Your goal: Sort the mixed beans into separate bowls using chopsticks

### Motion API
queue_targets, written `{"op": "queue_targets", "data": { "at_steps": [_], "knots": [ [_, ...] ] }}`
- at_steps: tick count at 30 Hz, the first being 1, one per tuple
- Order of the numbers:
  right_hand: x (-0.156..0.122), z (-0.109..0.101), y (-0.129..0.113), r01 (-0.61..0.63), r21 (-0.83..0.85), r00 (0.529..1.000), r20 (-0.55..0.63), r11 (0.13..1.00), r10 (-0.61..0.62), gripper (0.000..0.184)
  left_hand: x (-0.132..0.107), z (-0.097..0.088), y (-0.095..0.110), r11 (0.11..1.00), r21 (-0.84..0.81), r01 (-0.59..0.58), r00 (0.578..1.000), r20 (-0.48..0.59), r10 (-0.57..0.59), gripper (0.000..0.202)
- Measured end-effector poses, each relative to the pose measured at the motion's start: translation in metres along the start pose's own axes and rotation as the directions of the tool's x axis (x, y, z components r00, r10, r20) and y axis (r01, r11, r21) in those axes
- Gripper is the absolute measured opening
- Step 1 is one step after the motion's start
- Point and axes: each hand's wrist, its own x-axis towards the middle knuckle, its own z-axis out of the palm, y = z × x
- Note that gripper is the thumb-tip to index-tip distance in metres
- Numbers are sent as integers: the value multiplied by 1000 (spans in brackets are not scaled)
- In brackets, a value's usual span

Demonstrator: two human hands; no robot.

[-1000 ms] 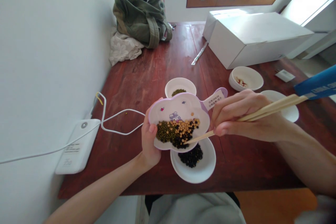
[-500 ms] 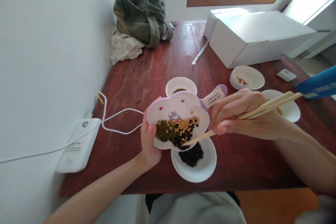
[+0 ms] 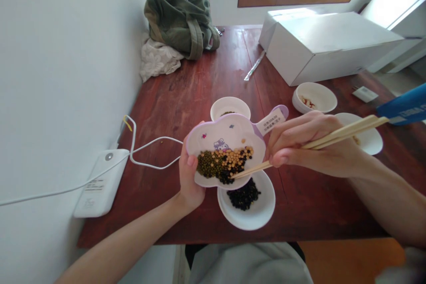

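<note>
My left hand (image 3: 192,173) grips the left rim of a white and purple flower-shaped bowl (image 3: 216,135) with a labelled handle. Inside it lie green beans (image 3: 209,164), yellow soybeans (image 3: 233,155) and black beans (image 3: 225,178), partly mixed. In my right hand (image 3: 309,144) is a pair of wooden chopsticks (image 3: 346,134); their tips touch the black beans near the bowl's front edge. Below the flower-shaped bowl, partly covered by it, stands a white bowl (image 3: 256,217) with a heap of black beans. Behind it, another white bowl (image 3: 229,104) shows some green beans.
At the right are a white bowl (image 3: 316,95) with reddish-white pieces and a white bowl (image 3: 369,140) partly behind my hand. A large white box (image 3: 333,49), a green bag (image 3: 183,22), a blue packet (image 3: 406,104) and a white power strip (image 3: 100,186) with its cable surround them.
The chopstick tips have shifted slightly upward within the black beans. Both hands keep their hold, and the flower-shaped bowl stays nearly in place.
</note>
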Motion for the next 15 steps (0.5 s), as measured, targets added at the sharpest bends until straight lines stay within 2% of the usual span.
{"op": "queue_targets", "data": {
  "at_steps": [6,11,15],
  "knots": [
    [1,4,5,19,-4,1000,-1,1000,-19,34,1,3,3,999,-39,38,999,3,-38,61],
    [0,-1,6,1,26,1000,19,1000,-2,36,-1,1,1,998,-58,19,1000,0,-19,53],
    [-1,-6,8,-16,56,999,33,998,14,36,0,1,1,1000,-28,10,1000,-19,-11,56]
  ]
}}
